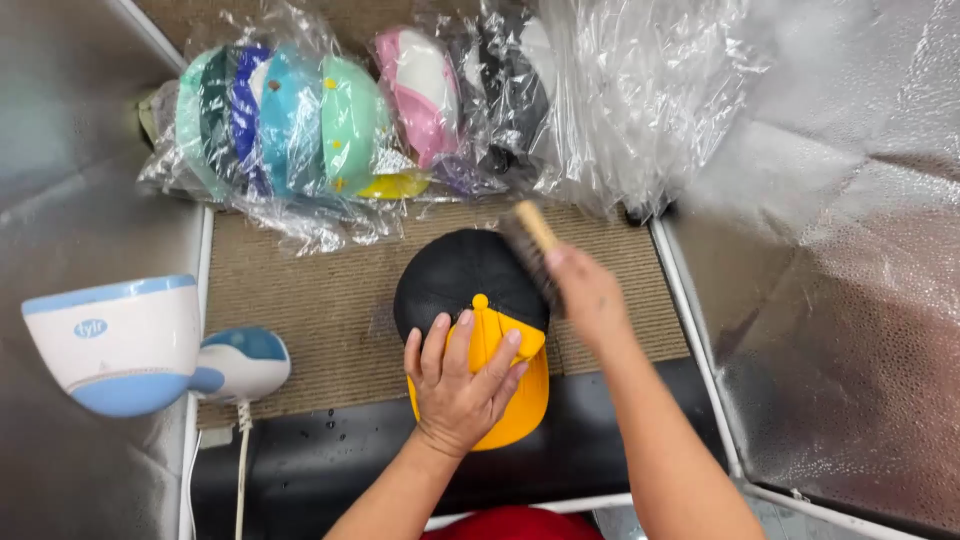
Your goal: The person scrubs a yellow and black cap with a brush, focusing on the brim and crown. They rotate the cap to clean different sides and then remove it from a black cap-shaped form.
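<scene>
While my left hand (462,385) lies flat with the fingers spread over the yellow front of the cap (472,300), my right hand (585,292) is wrapped tight around a wooden-handled brush (532,250), bristles down on the black crown, right of the yellow top button. The frame's a bit blurry there, so I can't tell exactly how much of the bristle row is touching.

The cap sits in the middle of a ribbed tan mat (320,300), with its yellow brim (515,415) hanging toward me over a dark wet-looking strip (320,460).

My take on doing this bit well: keep the flat palm pressing so the cap doesn't spin, and brush in short strokes away from the holding hand so the bristles never catch my fingers. I'd go light on the crown too, since the fabric would probably dent if I lean on it.

Left of the cap, off the mat's edge, sits a white and blue steamer (130,345) with its cord. Behind the cap there's a row of pastel caps in clear plastic wrap (300,125), with more loose plastic sheeting (640,100) behind and to the right.
</scene>
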